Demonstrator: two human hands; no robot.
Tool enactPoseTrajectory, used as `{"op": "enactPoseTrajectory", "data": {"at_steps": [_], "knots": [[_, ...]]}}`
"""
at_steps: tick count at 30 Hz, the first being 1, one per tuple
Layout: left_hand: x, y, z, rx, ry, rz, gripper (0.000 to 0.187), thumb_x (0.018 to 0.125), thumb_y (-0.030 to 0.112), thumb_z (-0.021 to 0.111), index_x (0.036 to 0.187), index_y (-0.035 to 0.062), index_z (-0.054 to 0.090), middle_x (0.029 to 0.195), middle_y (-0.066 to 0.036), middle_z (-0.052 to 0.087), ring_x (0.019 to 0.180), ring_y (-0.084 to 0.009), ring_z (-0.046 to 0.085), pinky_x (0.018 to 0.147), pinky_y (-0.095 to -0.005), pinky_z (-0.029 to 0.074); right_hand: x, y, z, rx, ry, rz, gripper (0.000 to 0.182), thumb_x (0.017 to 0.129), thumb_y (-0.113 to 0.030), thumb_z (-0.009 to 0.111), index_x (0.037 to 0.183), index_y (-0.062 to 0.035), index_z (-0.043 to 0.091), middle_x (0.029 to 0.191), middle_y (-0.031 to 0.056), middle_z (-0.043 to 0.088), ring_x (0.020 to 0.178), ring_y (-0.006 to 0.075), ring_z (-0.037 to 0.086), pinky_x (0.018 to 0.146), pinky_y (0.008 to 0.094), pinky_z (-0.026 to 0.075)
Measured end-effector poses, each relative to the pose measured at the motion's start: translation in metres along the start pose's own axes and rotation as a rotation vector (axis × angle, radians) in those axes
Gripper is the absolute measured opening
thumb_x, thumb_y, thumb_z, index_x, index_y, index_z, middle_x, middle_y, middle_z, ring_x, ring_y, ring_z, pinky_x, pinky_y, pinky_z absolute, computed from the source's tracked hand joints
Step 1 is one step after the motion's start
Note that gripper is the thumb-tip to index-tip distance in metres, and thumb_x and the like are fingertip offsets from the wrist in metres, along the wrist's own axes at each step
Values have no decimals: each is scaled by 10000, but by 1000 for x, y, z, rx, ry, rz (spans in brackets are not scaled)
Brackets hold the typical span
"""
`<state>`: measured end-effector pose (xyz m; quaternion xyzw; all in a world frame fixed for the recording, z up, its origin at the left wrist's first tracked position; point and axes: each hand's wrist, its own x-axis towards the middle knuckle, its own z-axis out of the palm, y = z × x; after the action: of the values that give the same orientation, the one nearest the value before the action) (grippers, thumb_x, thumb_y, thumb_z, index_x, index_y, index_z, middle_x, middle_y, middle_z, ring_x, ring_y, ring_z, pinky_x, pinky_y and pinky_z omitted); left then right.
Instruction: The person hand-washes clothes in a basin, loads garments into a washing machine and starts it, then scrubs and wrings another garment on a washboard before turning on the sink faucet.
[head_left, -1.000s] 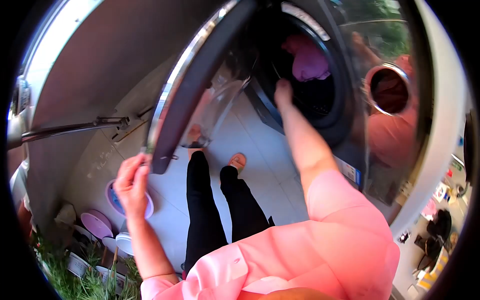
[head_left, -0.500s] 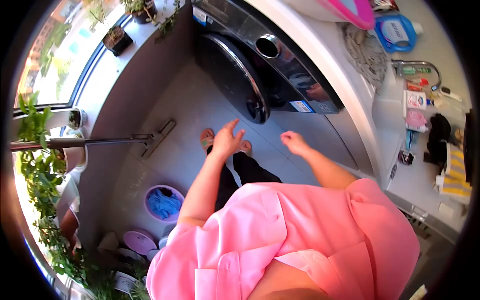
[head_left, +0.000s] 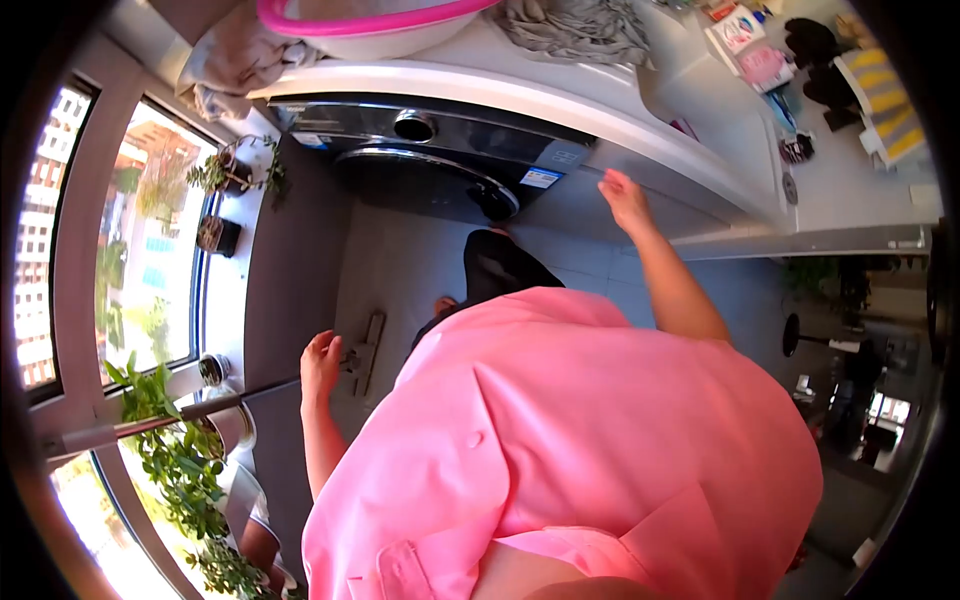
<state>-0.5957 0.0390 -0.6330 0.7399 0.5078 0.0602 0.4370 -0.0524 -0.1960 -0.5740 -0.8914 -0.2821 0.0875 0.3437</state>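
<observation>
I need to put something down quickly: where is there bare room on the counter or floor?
The white counter is bare between the grey cloth and the packets. It is crowded at its left end, by the pink-rimmed basin and crumpled laundry. The floor is bare between the washing machine and the mop head.

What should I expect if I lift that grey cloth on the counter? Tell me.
The grey cloth lies crumpled in soft folds, so it would probably hang limp. It looks thin, likely light. Bunched on the counter, it should not roll or slide.
</observation>
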Motion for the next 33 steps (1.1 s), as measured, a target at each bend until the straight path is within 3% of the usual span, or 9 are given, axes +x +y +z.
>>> {"op": "enactPoseTrajectory", "data": {"at_steps": [2,8,11,15,18,28,33], "knots": [[-1,6,-3,10,10,8,380,856,270,573,1109,-13,588,993,-172,651,919,-263,642,790,-342,497,9,-5,9,72,46,-29,429,818,-272,639,1158,-22,562,1052,164,633,958,234,617,827,317,477],[-2,-1,0,-23,111,-5,363,865,262,569,1087,-23,598,959,-170,656,883,-251,648,767,-329,500,27,-47,16,-146,-44,-63,512,750,-293,691,1161,-22,551,1096,173,610,959,286,611,832,356,471],[-3,-16,6,-21,91,-59,353,864,257,570,1081,-19,604,954,-170,657,882,-247,644,762,-328,500,26,-49,27,-300,133,-187,449,695,-301,730,1005,-25,558,926,137,623,876,302,582,769,386,469],[-2,-20,11,-76,36,-114,353,859,256,572,1079,-18,606,966,-173,655,899,-254,637,771,-333,497,24,-51,41,-382,266,-257,458,659,-293,754,978,-62,519,871,96,574,871,297,537,752,402,451],[-3,2,-1,-20,22,-113,357,857,253,571,1081,-23,604,971,-176,654,903,-256,636,778,-335,495,27,-47,47,-367,328,-260,453,658,-286,754,977,-63,524,851,92,571,859,293,542,746,402,452],[-3,-15,-9,14,15,-128,357,857,264,566,1072,-17,611,964,-167,654,892,-249,632,774,-334,486,29,-51,48,-335,349,-276,419,660,-297,757,933,-66,537,822,91,569,839,294,541,725,404,454],[-8,-7,-11,-11,19,-128,353,860,264,562,1070,-15,613,961,-169,654,899,-252,630,779,-337,485,33,-47,52,-455,405,-297,430,658,-335,759,886,-47,536,828,116,583,829,314,550,718,419,450]]}}
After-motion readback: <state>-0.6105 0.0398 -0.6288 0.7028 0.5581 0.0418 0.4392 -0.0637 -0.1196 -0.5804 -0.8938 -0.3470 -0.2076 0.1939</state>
